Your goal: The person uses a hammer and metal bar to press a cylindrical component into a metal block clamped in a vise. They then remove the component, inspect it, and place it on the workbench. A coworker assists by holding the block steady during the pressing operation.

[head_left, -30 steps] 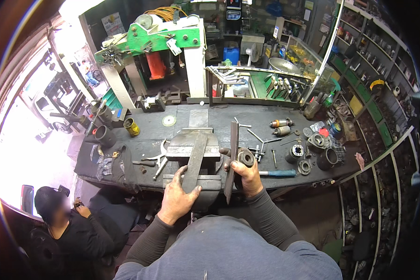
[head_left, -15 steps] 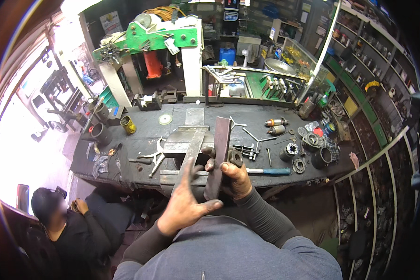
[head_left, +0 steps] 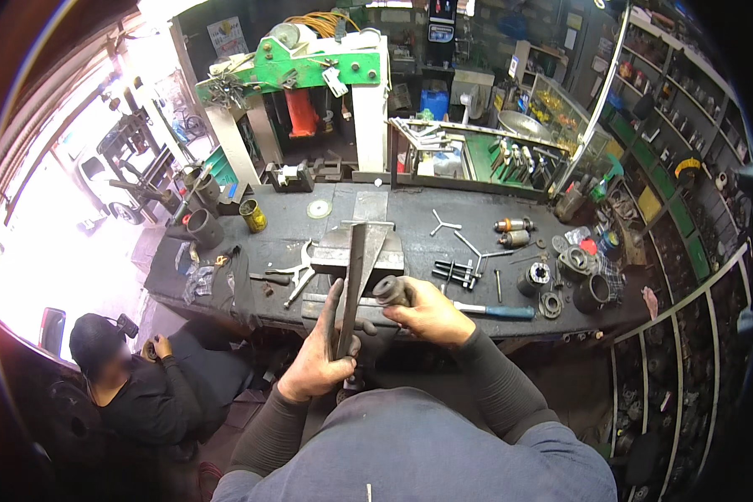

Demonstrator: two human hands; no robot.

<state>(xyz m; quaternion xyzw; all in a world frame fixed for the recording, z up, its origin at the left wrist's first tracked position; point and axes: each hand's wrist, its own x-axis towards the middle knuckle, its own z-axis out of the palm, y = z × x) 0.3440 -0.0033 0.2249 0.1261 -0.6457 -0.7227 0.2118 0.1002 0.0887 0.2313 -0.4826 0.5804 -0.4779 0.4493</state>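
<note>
A: What is the biggest thing here?
B: The long dark tabletop (head_left: 410, 213), its surface matte, grimy and strewn with metal parts. Behind it stands a green and white steel press frame (head_left: 309, 71).

A: And next in size?
B: A grey cast-metal bench vise (head_left: 356, 249), blocky, at the tabletop's near edge. A long flat dark steel bar (head_left: 353, 276) rises across it, tilted, dull and straight-edged.

A: Who holds the bar?
B: The left hand (head_left: 318, 364); its grip is wrapped around the bar's lower end, forefinger stretched up along the flat face.

A: The other hand?
B: The right hand (head_left: 431, 314) has its grip closed on a short dark rubbery cylindrical bushing (head_left: 391, 290), just right of the bar, above the tabletop's front edge.

A: Smaller things?
B: A blue-handled screwdriver (head_left: 498, 311) lies beside that hand; a round yellow tin (head_left: 253, 216) stands far left.
</note>
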